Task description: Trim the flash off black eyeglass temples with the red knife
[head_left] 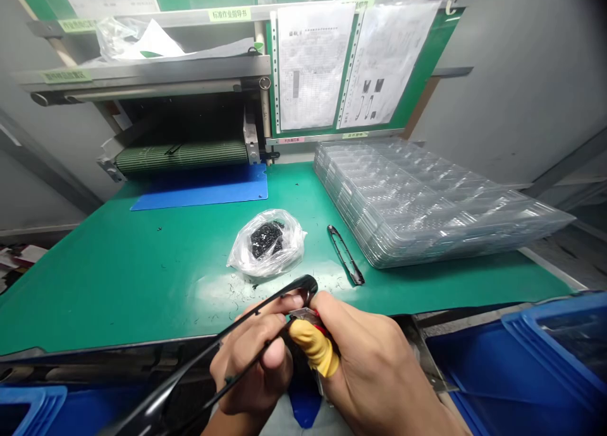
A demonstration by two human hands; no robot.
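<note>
My left hand (253, 360) is closed around a long, glossy black plastic trim frame (164, 385), which slants from the lower left up to its rounded end. My right hand (365, 347), with a yellow cover (315, 347) on the thumb, is closed on a small hand tool (308, 316) with red and metallic parts. The tool is at the frame's rounded end; its tip is mostly hidden by my fingers. Beyond my hands, a clear plastic bag (289, 259) holds a heap of small black bits (266, 239). A second, narrow black frame (345, 256) lies to its right.
Clear plastic trays (403, 215) stand stacked at the right of the green table (190, 246). A conveyor belt (184, 155) ends above a blue sheet (203, 189) at the back left. Blue bins (521, 366) sit below the front edge. Black scraps dot the tabletop.
</note>
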